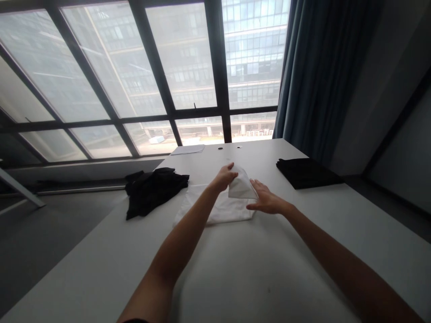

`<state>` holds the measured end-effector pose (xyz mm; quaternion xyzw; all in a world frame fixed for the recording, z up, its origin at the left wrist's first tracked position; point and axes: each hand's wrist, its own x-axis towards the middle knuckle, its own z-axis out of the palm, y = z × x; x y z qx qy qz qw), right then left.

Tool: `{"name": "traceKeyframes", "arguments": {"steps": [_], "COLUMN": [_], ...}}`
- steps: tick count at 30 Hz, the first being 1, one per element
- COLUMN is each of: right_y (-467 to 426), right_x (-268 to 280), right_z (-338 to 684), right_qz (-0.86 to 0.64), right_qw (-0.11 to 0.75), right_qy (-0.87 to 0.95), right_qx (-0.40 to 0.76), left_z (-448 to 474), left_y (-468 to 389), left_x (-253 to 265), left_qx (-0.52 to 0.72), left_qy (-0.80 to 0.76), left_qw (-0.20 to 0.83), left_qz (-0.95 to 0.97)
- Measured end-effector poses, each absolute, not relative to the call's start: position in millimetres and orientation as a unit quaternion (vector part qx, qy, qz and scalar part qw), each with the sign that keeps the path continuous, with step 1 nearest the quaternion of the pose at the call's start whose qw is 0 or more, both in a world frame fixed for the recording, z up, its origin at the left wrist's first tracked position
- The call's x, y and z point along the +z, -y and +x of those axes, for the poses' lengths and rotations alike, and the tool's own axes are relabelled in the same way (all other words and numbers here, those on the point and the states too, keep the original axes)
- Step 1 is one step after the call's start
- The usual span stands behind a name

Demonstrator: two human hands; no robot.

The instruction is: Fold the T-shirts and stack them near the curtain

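Observation:
A white cloth (230, 211), which looks like a partly folded garment, lies on the white table in front of me. My left hand (225, 176) pinches a raised part of it between thumb and fingers, so that a flap stands above the layer below. At the right edge of that flap is my right hand (267, 200), its thumb and fingers apart, the fingertips touching the fabric. The cloth's left end passes partly behind my left forearm.
A crumpled black cloth (153, 186) sits near the table's left edge. On the right lies a flat, folded black cloth (306, 172). Papers (187, 149) rest at the far left corner of the table (235, 269). Windows and a dark blue curtain (310, 80) stand beyond.

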<state>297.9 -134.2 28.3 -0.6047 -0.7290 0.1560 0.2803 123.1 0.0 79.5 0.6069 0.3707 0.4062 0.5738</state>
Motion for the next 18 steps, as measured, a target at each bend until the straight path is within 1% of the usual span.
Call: {"name": "traceKeyframes", "arguments": {"steps": [3, 5, 7, 10, 14, 18], "right_y": [132, 132, 134, 138, 139, 139], "right_x": [-1, -21, -36, -46, -45, -44], "right_z": [256, 234, 220, 214, 216, 217], "right_qz": [-0.591, -0.582, -0.587, -0.594, -0.573, -0.55], "right_qw": [0.39, 0.426, 0.419, 0.378, 0.348, 0.32], "right_qy": [0.705, 0.692, 0.692, 0.708, 0.738, 0.767], "right_qx": [0.054, 0.029, 0.033, 0.056, 0.082, 0.085], "left_z": [88, 59, 27, -22, -74, -97], "left_y": [-10, -14, -16, -17, -13, -10], "left_x": [107, 118, 122, 111, 65, 18], "left_qx": [0.397, 0.385, 0.374, 0.361, 0.334, 0.318], "left_qy": [-0.367, -0.369, -0.378, -0.398, -0.434, -0.45], "left_qw": [0.578, 0.585, 0.59, 0.598, 0.613, 0.642], "left_qz": [0.611, 0.611, 0.607, 0.595, 0.57, 0.533]}}
